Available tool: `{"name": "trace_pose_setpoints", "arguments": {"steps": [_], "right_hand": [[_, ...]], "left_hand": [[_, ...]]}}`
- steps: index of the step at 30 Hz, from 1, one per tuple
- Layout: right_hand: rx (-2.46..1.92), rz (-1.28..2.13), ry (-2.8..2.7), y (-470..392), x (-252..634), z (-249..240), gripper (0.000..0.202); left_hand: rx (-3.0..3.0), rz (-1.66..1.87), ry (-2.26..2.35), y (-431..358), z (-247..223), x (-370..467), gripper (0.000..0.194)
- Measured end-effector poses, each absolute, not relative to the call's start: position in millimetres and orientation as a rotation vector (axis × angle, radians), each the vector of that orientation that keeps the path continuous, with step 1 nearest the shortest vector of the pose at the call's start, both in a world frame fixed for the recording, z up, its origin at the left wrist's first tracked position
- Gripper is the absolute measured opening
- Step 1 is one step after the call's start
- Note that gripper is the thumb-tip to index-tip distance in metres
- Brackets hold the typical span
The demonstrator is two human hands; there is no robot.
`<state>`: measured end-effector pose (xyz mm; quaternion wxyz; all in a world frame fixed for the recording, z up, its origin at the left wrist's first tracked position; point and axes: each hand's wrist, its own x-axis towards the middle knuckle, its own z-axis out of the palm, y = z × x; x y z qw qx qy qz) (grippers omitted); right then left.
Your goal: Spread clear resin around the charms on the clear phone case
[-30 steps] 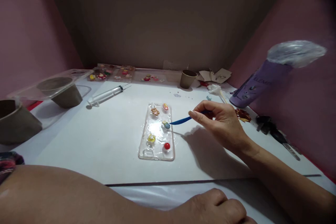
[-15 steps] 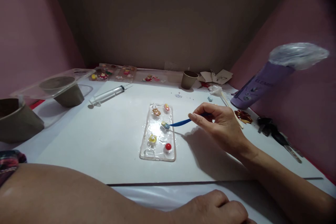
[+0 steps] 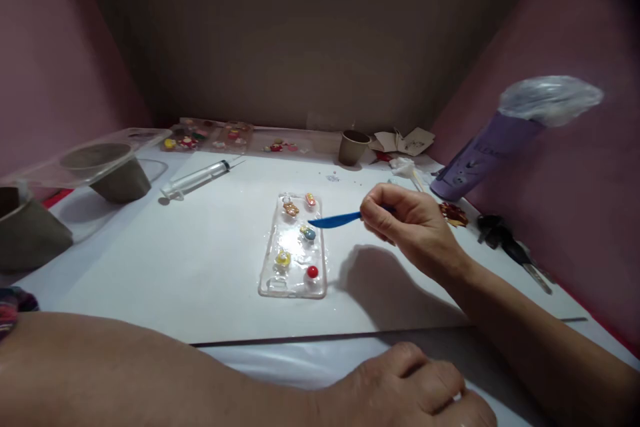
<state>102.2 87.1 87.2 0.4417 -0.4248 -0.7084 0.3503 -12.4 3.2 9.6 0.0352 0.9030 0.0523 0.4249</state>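
Observation:
My right hand pinches a blue plastic modelling knife between thumb and fingers. The knife's tip points left and hovers over a clear phone case lying flat on the white board. Glossy clear material covers the case. Small charms sit on it: a brown bear, a pink one, a blue and yellow one, a yellow one and a red ball. My left hand rests at the bottom edge, knuckles up, near no tool; its fingertips are out of sight.
A syringe lies on the board's left part. Cups stand at left, another cup at the back. Decorated cases lie behind. A purple canister, wooden sticks and a black-handled tool are at right.
The knife's tip has lifted off the blue and yellow charm and moved up and away from it. My head view has shifted slightly. My left hand stays at the bottom edge.

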Motion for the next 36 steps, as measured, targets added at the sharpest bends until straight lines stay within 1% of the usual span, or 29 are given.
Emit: {"name": "trace_pose_setpoints", "arguments": {"steps": [3,5,6,7,8,9,11,13,18,21,24,28,30,32,36], "right_hand": [[-0.894,1.051,-1.822,79,100,90,0.036],[-0.774,1.179,-1.857,73,99,93,0.034],[-0.726,1.259,-1.862,69,98,95,0.032],[-0.690,1.341,-1.867,66,98,97,0.031],[-0.657,1.426,-1.871,63,98,99,0.030],[-0.627,1.500,-1.874,60,97,100,0.030],[-0.574,1.618,-1.890,55,95,102,0.030],[-0.539,1.691,-1.928,52,93,103,0.029],[-0.524,1.734,-2.030,50,93,106,0.031],[-0.522,1.782,-2.050,50,95,107,0.033],[-0.572,1.752,-2.027,48,94,108,0.032],[-0.536,1.666,-2.072,43,90,112,0.028],[-0.505,1.673,-2.114,42,90,114,0.027],[-0.514,1.685,-2.127,42,93,116,0.029],[-0.593,1.735,-2.086,45,99,118,0.031]], "left_hand": [[2.684,1.516,0.249,-1,17,-11,0.020],[2.731,1.497,0.243,-3,22,-14,0.015],[2.785,1.430,0.246,-3,25,-17,0.015],[2.901,1.296,0.144,-3,29,-21,0.015],[3.003,1.044,0.100,-2,34,-25,0.015],[3.019,0.924,0.136,-1,39,-29,0.011],[3.008,0.795,0.105,0,49,-34,0.015],[2.999,0.779,0.056,0,54,-37,0.018],[2.880,0.714,0.101,-3,52,-36,0.026],[2.796,0.818,0.111,-5,48,-35,0.030],[2.801,0.905,0.107,-5,45,-34,0.029],[2.808,0.903,0.085,-2,42,-32,0.025],[2.800,0.910,0.020,0,44,-33,0.026],[2.858,0.803,-0.059,3,48,-36,0.024],[2.865,0.821,-0.040,7,59,-40,0.025]]}}
